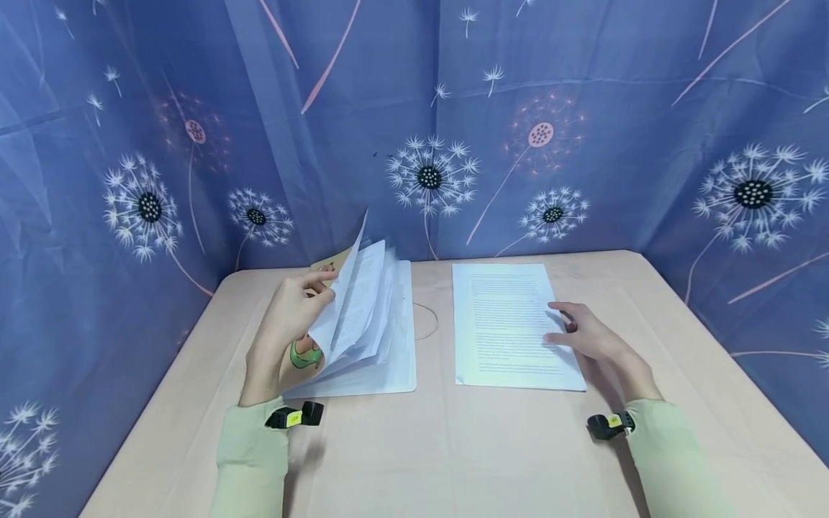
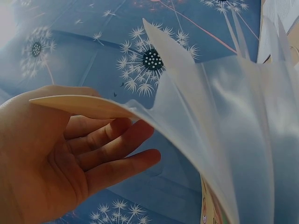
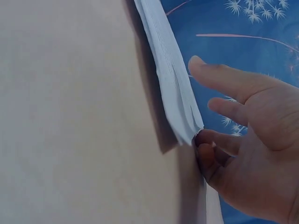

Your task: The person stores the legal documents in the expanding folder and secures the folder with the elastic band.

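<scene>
On the left of the table lies an open folder (image 1: 404, 338) with clear sleeves and printed sheets standing fanned up. Its tan cover (image 1: 288, 378) carries a cartoon picture. My left hand (image 1: 294, 306) holds the folder's raised leaves at their left edge. In the left wrist view, a curved tan leaf (image 2: 93, 106) passes between thumb and fingers (image 2: 117, 161), and see-through sleeves (image 2: 224, 121) bow away to the right. A stack of printed paper (image 1: 508, 324) lies on the right. My right hand (image 1: 592, 334) is at its right edge, thumb and forefinger apart; lower fingers (image 3: 219, 140) touch the stack's edge (image 3: 175, 88).
A thin loop (image 1: 435, 320) lies between folder and stack on the pale tablecloth (image 1: 447, 453). Blue dandelion-print curtains (image 1: 363, 151) stand along the back and both sides of the table. Each wrist wears a black strap with a small camera (image 1: 312, 413).
</scene>
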`<state>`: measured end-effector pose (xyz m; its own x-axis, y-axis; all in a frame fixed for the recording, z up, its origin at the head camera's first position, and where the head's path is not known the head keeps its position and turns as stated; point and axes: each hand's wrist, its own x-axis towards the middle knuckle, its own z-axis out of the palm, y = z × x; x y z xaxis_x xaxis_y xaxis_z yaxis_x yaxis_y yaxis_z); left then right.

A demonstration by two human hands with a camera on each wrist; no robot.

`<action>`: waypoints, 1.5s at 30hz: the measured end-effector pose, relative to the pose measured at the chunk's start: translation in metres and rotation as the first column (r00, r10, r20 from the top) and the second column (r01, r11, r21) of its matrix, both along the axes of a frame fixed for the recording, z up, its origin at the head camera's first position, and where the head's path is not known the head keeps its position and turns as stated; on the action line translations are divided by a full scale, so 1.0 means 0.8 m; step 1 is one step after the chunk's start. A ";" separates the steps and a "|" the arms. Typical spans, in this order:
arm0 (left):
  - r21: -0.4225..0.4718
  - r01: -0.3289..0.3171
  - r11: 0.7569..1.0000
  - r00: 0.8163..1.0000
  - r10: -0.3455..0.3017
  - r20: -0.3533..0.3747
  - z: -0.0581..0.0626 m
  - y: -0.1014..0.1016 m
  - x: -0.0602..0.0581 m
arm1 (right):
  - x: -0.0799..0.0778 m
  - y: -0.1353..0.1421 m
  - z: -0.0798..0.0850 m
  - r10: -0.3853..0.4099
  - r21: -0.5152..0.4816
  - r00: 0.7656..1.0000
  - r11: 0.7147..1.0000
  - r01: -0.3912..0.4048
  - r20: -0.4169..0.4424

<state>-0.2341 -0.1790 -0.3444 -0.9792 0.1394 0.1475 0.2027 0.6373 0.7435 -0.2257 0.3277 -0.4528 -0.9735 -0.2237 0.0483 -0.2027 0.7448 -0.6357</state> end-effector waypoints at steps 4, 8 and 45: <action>0.002 -0.001 1.000 1.000 0.001 0.011 0.001 0.000 0.000 | 0.002 -0.004 0.000 -0.034 0.033 0.999 0.999 0.033 0.041; 0.005 -0.001 1.000 1.000 0.001 0.016 0.002 -0.001 0.001 | 0.001 -0.006 0.000 -0.050 0.040 0.995 0.998 0.047 0.085; -0.011 0.009 1.000 1.000 -0.009 -0.017 -0.001 0.003 -0.002 | 0.000 -0.014 0.006 -0.126 0.000 0.976 0.992 0.128 0.176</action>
